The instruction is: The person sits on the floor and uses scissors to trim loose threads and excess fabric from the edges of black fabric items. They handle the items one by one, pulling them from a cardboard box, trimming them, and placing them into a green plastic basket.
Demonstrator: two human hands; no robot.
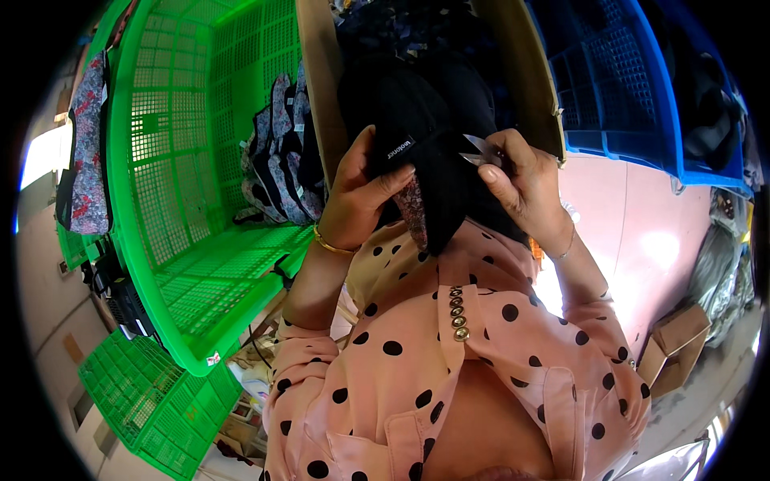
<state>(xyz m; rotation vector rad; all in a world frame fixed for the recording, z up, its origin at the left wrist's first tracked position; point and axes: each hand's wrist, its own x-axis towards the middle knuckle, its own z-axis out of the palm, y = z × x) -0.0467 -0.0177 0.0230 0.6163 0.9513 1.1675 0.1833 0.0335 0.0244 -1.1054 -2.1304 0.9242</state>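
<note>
Between thumb and fingers, my left hand (361,192) pinches a black fabric piece (443,196) with a grey-and-red floral panel (412,212). A small dark label with pale print (399,149) lies at its edge by my left thumb. My right hand (525,180) is closed round small metal thread snips (479,149), whose pointed blades are apart and aim left toward the cloth. Both hands are over my lap, where dark cloth makes it hard to see where the piece ends.
On the left stands a green plastic basket (172,200) with several floral-and-black fabric pieces (277,152). A cardboard box (525,64) holding dark fabric is ahead, and a blue crate (609,80) at the far right. A floral piece (88,152) hangs over the basket's outer side.
</note>
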